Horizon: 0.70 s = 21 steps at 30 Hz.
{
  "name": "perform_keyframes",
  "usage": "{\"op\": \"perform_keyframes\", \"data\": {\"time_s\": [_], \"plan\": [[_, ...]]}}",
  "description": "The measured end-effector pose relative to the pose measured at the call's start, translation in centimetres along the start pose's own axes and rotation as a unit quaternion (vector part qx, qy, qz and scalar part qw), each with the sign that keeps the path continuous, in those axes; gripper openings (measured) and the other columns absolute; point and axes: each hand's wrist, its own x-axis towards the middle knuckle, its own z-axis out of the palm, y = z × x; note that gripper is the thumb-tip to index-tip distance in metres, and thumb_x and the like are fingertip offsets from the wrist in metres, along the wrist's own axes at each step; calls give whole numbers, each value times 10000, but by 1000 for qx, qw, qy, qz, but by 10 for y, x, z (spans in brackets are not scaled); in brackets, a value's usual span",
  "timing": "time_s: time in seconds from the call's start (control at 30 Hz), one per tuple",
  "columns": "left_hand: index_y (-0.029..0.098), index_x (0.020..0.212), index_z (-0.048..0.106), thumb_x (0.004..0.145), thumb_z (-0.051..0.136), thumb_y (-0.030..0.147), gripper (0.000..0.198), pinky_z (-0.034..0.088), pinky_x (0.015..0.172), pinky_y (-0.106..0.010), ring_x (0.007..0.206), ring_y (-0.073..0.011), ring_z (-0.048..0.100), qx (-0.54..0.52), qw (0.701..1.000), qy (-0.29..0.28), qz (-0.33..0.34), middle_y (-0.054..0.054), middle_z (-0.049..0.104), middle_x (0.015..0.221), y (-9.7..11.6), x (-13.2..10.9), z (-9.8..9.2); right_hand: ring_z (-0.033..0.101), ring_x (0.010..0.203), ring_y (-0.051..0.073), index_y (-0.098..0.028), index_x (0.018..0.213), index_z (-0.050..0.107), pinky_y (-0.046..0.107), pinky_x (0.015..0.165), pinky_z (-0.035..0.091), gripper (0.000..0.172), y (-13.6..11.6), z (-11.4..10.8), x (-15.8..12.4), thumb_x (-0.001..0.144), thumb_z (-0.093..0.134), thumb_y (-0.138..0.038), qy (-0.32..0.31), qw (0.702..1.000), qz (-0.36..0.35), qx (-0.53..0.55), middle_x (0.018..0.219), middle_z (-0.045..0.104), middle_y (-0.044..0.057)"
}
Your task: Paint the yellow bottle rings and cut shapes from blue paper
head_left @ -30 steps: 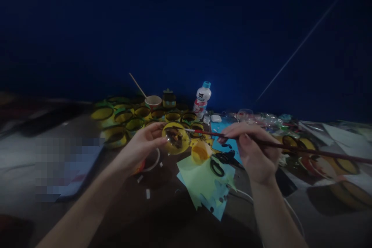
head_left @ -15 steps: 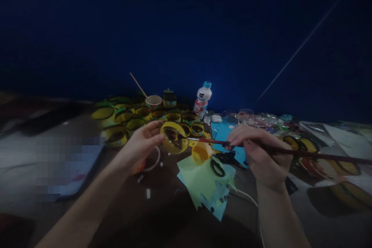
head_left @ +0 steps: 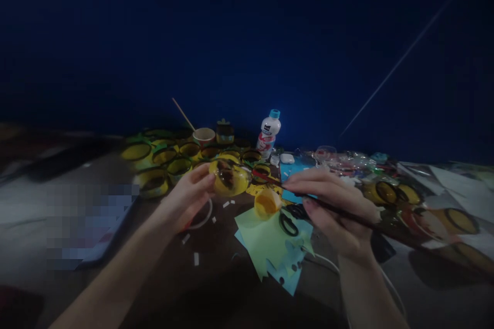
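Note:
My left hand is closed round a small clear cup painted yellow, holding it tilted above the table. My right hand pinches a long dark-red paintbrush, whose tip reaches the cup's rim from the right. Just below the cup lies a yellow paint pot on its side, on green paper. Black scissors lie beside the pot, partly under my right hand.
Behind the cup stand several yellow-painted cups, a paper cup with a stick and a white bottle with a blue cap. Clear plastic pieces and more yellow cups lie right. A blurred flat thing lies left.
My left hand has lifted and tilted the yellow cup a little. My right hand has dropped its wrist, so the brush handle now slopes down to the right, its tip at the cup.

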Motion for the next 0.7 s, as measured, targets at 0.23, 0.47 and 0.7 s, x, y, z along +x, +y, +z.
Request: {"op": "perform_keyframes", "data": {"time_s": [0.23,0.47,0.7], "plan": [[143,852,654,623,754,267,279,526,716,-256,757,-167,669,-40,998,37,-9,-39,716,802,0,4,0,615,815,206,-228,970,673,348,716,503,335,-2,-4,0,738,511,-48,-45,999,1,8,888,644,53],[153,767,648,707,673,189,75,522,688,-251,672,-139,665,-66,996,60,-14,-7,705,708,3,3,6,617,784,202,-220,941,677,336,684,506,330,-3,-2,-1,727,505,-37,-43,999,0,12,867,643,55],[151,797,648,725,655,177,77,532,676,-266,710,-157,670,-92,993,66,-25,-24,714,757,1,3,6,608,766,201,-197,937,679,330,629,505,323,-3,-2,-4,720,498,-41,-52,998,7,37,864,635,66]]}}
